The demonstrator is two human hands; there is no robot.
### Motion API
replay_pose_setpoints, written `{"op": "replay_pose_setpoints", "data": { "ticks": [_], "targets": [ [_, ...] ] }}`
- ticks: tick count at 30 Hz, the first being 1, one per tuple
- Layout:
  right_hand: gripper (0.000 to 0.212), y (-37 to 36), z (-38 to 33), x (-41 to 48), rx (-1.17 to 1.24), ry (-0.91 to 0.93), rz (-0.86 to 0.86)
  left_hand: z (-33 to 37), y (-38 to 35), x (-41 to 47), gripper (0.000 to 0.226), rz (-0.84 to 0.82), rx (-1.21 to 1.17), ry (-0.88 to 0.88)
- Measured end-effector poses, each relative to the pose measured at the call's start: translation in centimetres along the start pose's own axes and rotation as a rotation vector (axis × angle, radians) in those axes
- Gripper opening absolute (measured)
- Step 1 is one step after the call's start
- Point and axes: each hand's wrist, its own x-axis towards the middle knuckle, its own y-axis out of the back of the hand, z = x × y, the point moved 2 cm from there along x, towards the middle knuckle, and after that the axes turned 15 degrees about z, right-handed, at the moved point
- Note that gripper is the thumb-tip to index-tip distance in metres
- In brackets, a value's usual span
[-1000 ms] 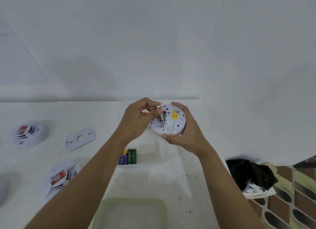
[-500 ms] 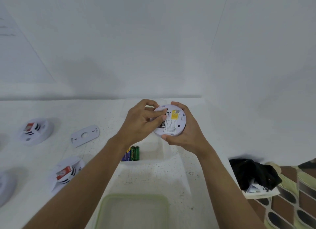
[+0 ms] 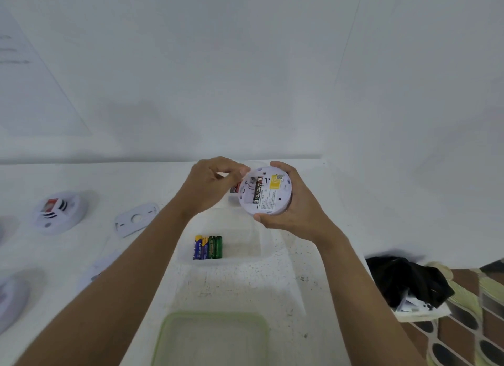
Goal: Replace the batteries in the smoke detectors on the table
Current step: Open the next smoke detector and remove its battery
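smoke detector [image 3: 266, 192] round, white, back up, battery [image 3: 257, 192] seated.

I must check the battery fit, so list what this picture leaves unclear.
- Head view: printing on the battery in the smoke detector is too small to read.
- Left hand fingertips hide the compartment's left edge.
- Right hand covers the detector's far side.
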Motion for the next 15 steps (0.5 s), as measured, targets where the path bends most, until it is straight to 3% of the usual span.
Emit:
{"op": "replay_pose_setpoints", "data": {
  "ticks": [3, 10, 15],
  "targets": [
    [0.091, 0.2, 0.2, 0.0, -0.014, -0.02, 0.011, -1.4, 0.7, 2.0, 0.016, 0.034, 0.344, -0.087],
    [0.094, 0.3, 0.4, 0.1, -0.019, -0.05, 0.004, -4.1, -0.3, 5.1, 0.016, -0.182, 1.189, -0.136],
    [0.095, 0.5, 0.6, 0.3, -0.033, -0.044, 0.01, -3.7, -1.6, 5.4, 0.01, -0.214, 1.446, -0.105]
  ]
}}
